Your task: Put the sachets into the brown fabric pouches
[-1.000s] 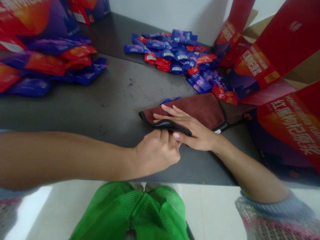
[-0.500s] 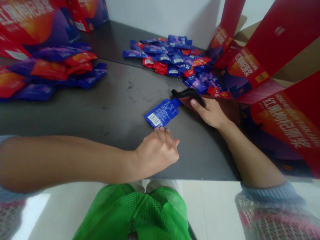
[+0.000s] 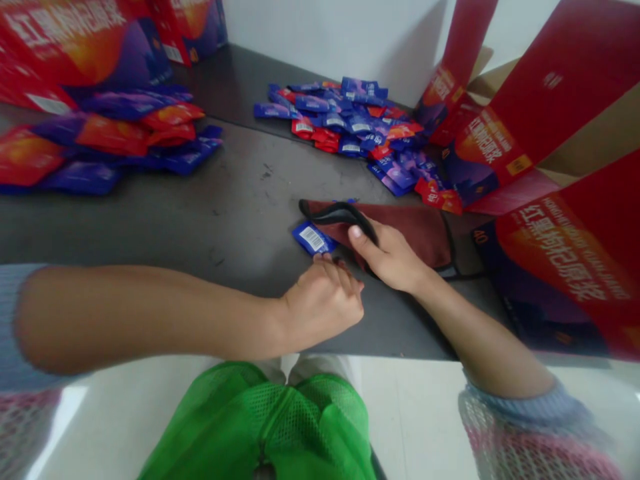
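A blue pouch with a white barcode lies on the dark grey table, mostly covered by a brown cloth with black edging. My right hand grips the cloth near its left end, the thumb on top. Just below the pouch is my left hand, its fingers curled together and their tips at the pouch's lower edge. Whether the left fingers pinch the pouch is hidden.
Blue and red pouches are heaped at the back, and more pouches lie at the left. Red boxes stand along the right side, some open. Another red and purple box is at the back left.
My right hand has moved left with the cloth, which now covers most of the blue pouch. My left hand stays beside the pouch's lower edge.
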{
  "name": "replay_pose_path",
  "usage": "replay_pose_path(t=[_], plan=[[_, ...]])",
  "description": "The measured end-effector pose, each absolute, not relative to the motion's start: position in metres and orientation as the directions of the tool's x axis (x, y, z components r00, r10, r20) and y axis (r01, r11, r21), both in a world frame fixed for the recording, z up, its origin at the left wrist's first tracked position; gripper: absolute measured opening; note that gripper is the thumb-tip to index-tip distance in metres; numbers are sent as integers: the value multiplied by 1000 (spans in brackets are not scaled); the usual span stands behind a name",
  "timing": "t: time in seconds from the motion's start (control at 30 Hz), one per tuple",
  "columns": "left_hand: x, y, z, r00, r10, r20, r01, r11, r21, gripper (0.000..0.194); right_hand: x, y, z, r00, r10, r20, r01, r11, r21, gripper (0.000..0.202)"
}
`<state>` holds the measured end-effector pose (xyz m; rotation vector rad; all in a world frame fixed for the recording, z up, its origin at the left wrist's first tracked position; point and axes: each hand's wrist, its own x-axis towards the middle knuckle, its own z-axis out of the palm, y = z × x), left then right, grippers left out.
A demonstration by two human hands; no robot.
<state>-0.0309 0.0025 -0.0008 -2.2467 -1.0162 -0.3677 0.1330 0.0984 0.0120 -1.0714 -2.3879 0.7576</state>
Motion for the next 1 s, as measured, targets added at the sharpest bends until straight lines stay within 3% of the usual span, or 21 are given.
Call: replay_pose_path(t=[0.2,0.3,0.53,0.67,0.8,0.9,1.0], plan=[[-32,4,-1,662,569,488,749,-536,-390,29,126,110,17,-862,507,28,368,662,-652,57],[-33,4,-1,668,568,481,740,-574,-349,28,136,117,25,-914,404,-27,304,641,-705,55],[-34,7,0,671,558,487,739,-558,-378,29,161,121,34,-736,672,-79,519,485,-704,62],[-34,7,-4,671,548,499,740,-538,-403,28,175,131,27,-551,831,82,694,510,-508,65],[-35,8,-5,673,546,499,738,-538,-407,27,185,144,17,-403,892,205,829,451,-332,64],[-35,8,-3,678,556,482,734,-557,-389,28,181,136,17,-400,887,230,811,460,-362,62],[-34,8,-1,675,566,473,735,-571,-365,30,165,114,20,-459,870,179,690,476,-546,63]])
